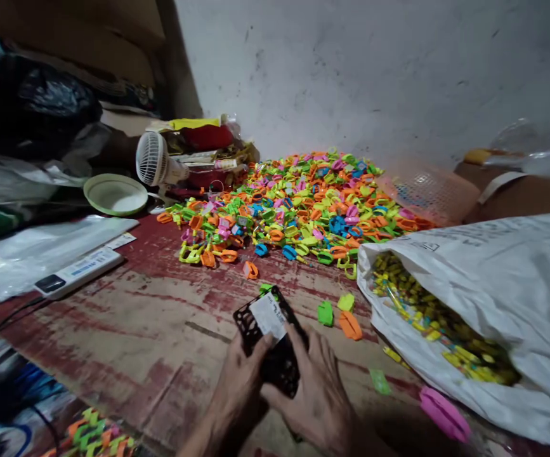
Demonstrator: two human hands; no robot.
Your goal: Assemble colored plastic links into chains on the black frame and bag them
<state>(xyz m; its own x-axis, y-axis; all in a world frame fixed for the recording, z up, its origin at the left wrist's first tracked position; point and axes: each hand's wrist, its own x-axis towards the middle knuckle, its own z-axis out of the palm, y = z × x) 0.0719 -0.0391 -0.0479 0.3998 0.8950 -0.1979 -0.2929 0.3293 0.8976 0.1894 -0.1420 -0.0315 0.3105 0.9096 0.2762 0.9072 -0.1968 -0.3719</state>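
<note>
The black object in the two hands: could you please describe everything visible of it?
The black object is flat, roughly rectangular, pierced with holes, and looks like plastic. A white label with dark print covers part of its face. The left hand and right hand hold it over the table, its far end leaning left; hands hide parts.

I see a little white fan (151,158) next to a pale green bowl (117,202). A long white box (82,273) lies by some clear plastic (41,244), and a gray wall (341,76) is behind.
</note>
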